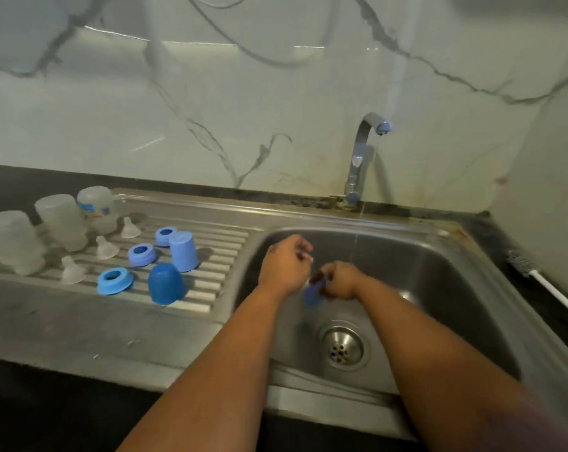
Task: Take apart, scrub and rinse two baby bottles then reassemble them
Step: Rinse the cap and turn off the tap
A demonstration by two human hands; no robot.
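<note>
Both hands are over the steel sink basin (439, 288). My right hand (339, 280) grips a small blue bottle cap (312, 296), which hangs below its fingers. My left hand (286, 265) is just to its left with curled fingers; a bit of white shows at the fingertips, and I cannot tell whether it holds anything. On the ribbed drainboard (224, 252) stand three upturned clear bottles (62, 221), three clear teats (106, 247), three blue rings (114, 281), a pale blue cap (183, 251) and a darker blue cap (165, 283).
The tap (361, 158) runs a thin stream of water (354, 246) into the basin just behind my right hand. The drain (341, 345) lies below my hands. A bottle brush with a white handle (537, 282) rests on the dark counter at the right.
</note>
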